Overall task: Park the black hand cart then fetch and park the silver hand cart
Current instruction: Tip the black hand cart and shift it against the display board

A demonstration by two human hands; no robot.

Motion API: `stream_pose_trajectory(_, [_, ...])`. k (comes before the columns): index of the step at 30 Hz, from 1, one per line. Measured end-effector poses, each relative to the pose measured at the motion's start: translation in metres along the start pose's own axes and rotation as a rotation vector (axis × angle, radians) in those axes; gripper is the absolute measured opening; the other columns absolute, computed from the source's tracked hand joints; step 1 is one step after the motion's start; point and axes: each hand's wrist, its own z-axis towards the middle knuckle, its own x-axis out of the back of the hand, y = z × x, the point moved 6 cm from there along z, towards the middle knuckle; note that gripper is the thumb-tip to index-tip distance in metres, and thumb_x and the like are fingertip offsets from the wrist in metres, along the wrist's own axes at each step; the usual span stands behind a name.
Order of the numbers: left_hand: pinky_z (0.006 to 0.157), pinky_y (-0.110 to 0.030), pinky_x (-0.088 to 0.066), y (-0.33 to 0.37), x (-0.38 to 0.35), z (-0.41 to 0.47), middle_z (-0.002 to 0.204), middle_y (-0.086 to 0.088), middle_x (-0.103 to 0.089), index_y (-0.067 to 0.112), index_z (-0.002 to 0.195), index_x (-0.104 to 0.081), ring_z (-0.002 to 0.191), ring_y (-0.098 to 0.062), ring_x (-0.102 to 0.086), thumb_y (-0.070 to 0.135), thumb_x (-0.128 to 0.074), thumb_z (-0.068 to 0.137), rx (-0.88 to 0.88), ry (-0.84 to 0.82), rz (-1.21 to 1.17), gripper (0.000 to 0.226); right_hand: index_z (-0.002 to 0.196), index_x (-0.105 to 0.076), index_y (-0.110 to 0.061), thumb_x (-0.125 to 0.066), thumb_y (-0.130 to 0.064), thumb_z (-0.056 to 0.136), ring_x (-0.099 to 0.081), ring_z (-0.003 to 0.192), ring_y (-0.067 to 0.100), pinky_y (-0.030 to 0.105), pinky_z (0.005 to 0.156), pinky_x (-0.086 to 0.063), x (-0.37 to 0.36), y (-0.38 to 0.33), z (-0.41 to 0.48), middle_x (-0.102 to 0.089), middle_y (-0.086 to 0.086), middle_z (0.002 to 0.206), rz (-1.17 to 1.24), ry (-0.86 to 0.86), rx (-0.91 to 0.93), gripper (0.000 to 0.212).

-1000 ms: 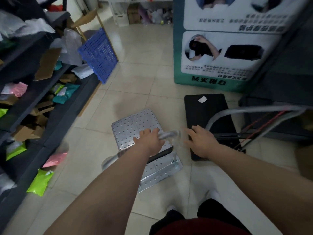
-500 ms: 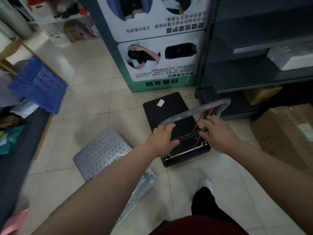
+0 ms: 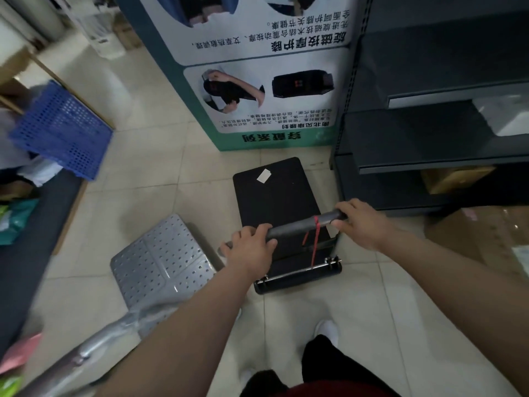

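Both my hands, left (image 3: 250, 249) and right (image 3: 362, 224), grip the black cart (image 3: 279, 196) handle (image 3: 300, 226) at center; silver cart (image 3: 161, 265) sits lower left.

Left hand (image 3: 252, 249): bare, no glove, ring or watch visible. Right hand (image 3: 362, 224): bare, likewise unadorned. Both forearms bare to frame edge; no sleeve in view. Dark red garment (image 3: 323, 392) at bottom edge, over torso or waist; exact type cannot be told. Black trousers (image 3: 323, 359) below it, two legs visible, right one more fully. White shoe (image 3: 326, 329) at tip of right leg; second white shoe partly visible beside left forearm, blurred. No markings or logos discernible on clothing.
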Motion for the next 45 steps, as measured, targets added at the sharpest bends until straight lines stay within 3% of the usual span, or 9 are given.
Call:
stream_pose_trajectory(3, [0.099, -0.057, -0.020, 0.000, 0.000, 0.004, 0.132, 0.001, -0.039, 0.048, 0.128, -0.034, 0.119, -0.027, -0.034, 0.048, -0.033, 0.096, 0.011, 0.022, -0.009, 0.032, 0.125, -0.048, -0.024, -0.047, -0.045, 0.093, -0.045, 0.111, 0.021, 0.030, 0.082, -0.036, 0.001, 0.003, 0.001, -0.049, 0.003, 0.119, 0.041, 0.044, 0.043, 0.039])
stream_pose_trajectory(14, [0.105, -0.062, -0.014, 0.001, 0.018, 0.039, 0.132, 0.001, -0.038, 0.048, 0.128, -0.034, 0.121, -0.029, -0.032, 0.045, -0.034, 0.096, -0.080, 0.000, 0.014, 0.032, 0.115, -0.050, -0.023, -0.047, -0.044, 0.093, -0.042, 0.110, 0.022, 0.032, 0.082, -0.037, 0.002, 0.005, 0.015, -0.051, 0.004, 0.113, 0.067, 0.129, 0.004, 0.031])
stream_pose_trajectory(24, [0.103, -0.063, -0.016, 0.027, 0.044, 0.091, 0.132, -0.002, -0.039, 0.043, 0.129, -0.036, 0.119, -0.029, -0.033, 0.044, -0.033, 0.097, -0.146, -0.022, 0.033, 0.032, 0.123, -0.048, -0.019, -0.048, -0.035, 0.094, -0.042, 0.115, 0.026, 0.042, 0.097, -0.040, 0.031, 0.012, 0.055, -0.048, 0.009, 0.124, 0.140, 0.140, -0.142, 0.033])
stream_pose_trajectory(45, [0.103, -0.067, -0.014, 0.053, 0.067, 0.164, 0.129, -0.007, -0.039, 0.039, 0.129, -0.035, 0.118, -0.034, -0.034, 0.044, -0.033, 0.097, -0.230, -0.056, 0.097, 0.033, 0.130, -0.045, -0.025, -0.042, -0.037, 0.096, -0.039, 0.121, 0.026, 0.044, 0.096, -0.041, 0.057, 0.026, 0.097, -0.046, 0.006, 0.131, 0.126, 0.202, -0.255, 0.036])
